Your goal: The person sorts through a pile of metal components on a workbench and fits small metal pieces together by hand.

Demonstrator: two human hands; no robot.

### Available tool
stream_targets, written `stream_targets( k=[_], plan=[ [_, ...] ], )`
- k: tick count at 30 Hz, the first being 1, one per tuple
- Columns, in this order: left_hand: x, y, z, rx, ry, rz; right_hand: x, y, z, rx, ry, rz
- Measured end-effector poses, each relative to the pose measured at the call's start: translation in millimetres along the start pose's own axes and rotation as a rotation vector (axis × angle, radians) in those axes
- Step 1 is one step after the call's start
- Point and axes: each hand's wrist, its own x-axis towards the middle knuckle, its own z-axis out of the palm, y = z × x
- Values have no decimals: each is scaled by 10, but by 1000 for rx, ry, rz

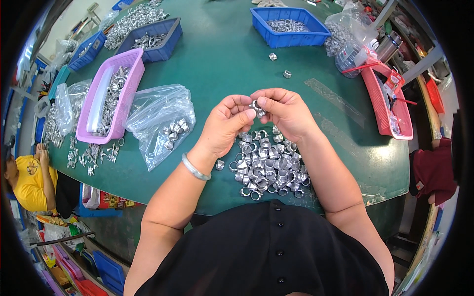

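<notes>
Blue bins (289, 24): four. Pink tray (111, 93): one. Red tray (385, 106): one. Loose rings beyond the hands (273, 56): two.

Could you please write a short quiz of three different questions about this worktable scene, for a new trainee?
1. True or false: both hands pinch one small metal ring between their fingertips.
2. Multiple choice: the pile of metal rings lies (A) in the pink tray, (B) loose on the green table, (C) in the red basket.
3. Fill in: the left hand wears a silver ____ on its wrist.

Key
1. True; the right hand meets the left over the pile.
2. B; the green table bears it directly.
3. Bracelet.
</notes>
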Motion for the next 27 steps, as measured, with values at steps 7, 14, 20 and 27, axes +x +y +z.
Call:
stream_targets(
  k=[7, 14, 20, 27],
  plan=[
    [7, -32, 2, 165, 37, 94, -25, -4, 77, -52, -8, -38],
    [8, -24, 9, 99, 22, 103, -28, -29, 43, 16, -33, -46],
    [26, 7, -32, -138, -17, -6, -21, -29, -59, 40, -138, -45],
    [61, 28, -161, -423, -118, -139, -36, -60, 10, 57, -110, -57]
  ],
)
